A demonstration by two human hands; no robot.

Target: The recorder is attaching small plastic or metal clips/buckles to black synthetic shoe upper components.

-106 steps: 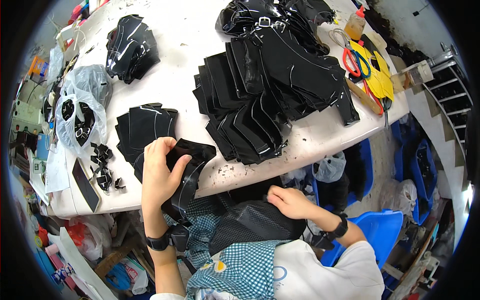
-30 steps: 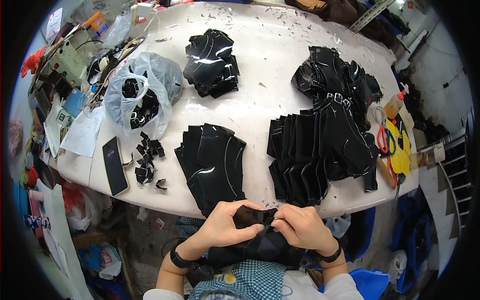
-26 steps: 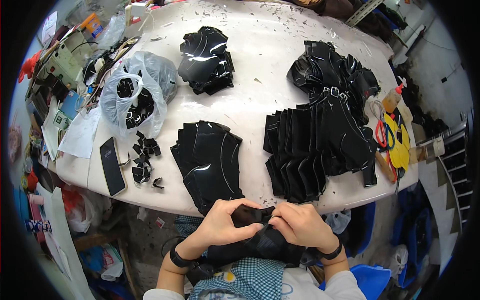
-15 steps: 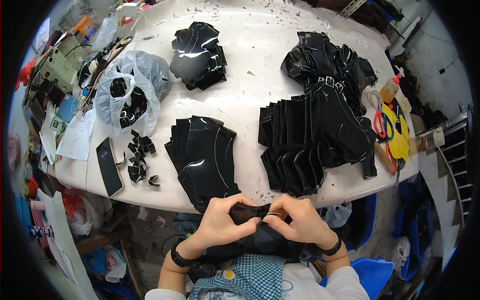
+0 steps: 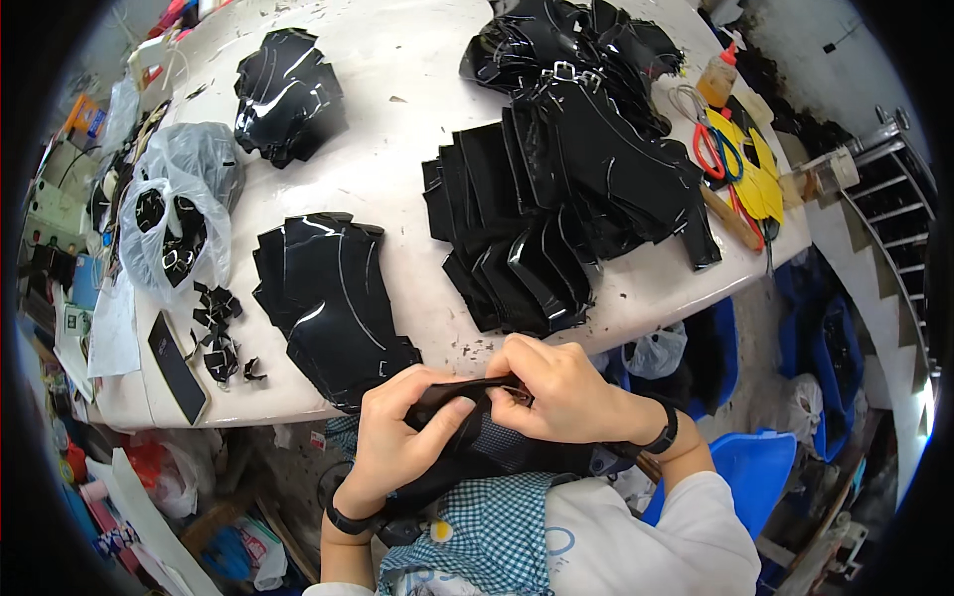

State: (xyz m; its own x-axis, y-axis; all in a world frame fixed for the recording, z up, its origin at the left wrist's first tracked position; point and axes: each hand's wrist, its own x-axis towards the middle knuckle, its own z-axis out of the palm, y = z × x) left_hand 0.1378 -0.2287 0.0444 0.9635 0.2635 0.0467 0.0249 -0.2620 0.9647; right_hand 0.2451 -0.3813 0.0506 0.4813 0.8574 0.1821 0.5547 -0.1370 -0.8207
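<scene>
Plastic bag (image 5: 179, 214): holds black cut pieces.
Left hand (image 5: 397, 437): fingers clamped on black piece (image 5: 467, 392).
Right hand (image 5: 561, 392): fingers pinching same piece.

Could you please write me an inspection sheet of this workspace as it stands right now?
Surface: white table, scuffed, with dark specks.
Job's things: black piece held in the lap by both hands; black glossy stack near the table edge; larger fanned stack; two more piles and at the far side.
Clutter: plastic bag with black bits, small scraps, phone, red-handled scissors, yellow cut-outs, glue bottle.
Grippers: left hand and right hand both shut on the piece, fingers pinching its top edge.
Cables: nothing seen.
Surroundings: blue bins, stairs, floor litter.
</scene>
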